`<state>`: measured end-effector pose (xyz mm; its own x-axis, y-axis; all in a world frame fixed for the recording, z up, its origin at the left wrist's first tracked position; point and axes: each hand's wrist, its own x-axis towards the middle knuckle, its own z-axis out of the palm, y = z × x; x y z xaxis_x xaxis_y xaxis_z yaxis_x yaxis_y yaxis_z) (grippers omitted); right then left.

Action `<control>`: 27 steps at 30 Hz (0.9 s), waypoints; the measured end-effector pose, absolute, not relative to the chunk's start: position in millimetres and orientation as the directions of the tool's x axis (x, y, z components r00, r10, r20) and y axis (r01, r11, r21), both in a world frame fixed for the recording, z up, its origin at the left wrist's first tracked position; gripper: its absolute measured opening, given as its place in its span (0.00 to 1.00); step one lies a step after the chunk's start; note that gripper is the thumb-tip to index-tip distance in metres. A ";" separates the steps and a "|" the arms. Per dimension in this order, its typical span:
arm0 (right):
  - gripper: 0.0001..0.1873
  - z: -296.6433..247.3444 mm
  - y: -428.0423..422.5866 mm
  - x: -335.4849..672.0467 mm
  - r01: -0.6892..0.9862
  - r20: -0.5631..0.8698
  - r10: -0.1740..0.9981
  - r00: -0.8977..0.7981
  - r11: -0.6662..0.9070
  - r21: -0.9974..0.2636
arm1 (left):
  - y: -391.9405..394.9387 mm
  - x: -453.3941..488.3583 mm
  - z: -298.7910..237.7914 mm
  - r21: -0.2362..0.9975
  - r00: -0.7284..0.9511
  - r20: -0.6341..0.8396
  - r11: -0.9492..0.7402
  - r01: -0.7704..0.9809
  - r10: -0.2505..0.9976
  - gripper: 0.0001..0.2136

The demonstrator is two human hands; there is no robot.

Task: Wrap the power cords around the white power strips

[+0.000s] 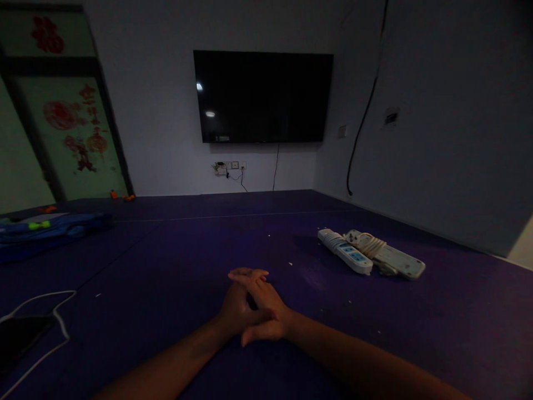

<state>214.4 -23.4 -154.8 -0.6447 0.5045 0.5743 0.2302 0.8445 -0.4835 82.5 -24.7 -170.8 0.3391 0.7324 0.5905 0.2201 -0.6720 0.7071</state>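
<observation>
In the head view my left hand and my right hand rest against each other, low in the middle, above the purple floor. The fingers of my right hand lie stretched across those of my left, with its thumb standing apart below. My left thumb points to the right, over the right palm; the left fingers are partly hidden. Neither hand shows an object in it. Two white power strips, one with blue sockets and one with a pale plain back, lie to the right, cords wound round them.
At lower left lie a dark phone-like slab and a white cable. Blue cloth is heaped farther back. A television hangs on the far wall above outlets. A black cable dangles at right.
</observation>
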 end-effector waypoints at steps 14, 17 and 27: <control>0.26 -160.2 -24.7 210.1 0.198 0.683 0.461 -0.566 0.880 -0.431 | -26.4 80.7 -166.9 0.769 0.383 0.509 -0.607 0.200 0.771 0.32; 0.25 -159.2 -25.1 210.1 0.203 0.680 0.465 -0.567 0.879 -0.432 | -25.8 81.1 -167.4 0.773 0.378 0.504 -0.601 0.204 0.776 0.31; 0.31 -162.9 -20.4 210.4 0.179 0.648 0.458 -0.608 0.875 -0.450 | -25.0 81.2 -169.1 0.763 0.336 0.507 -0.594 0.253 0.794 0.26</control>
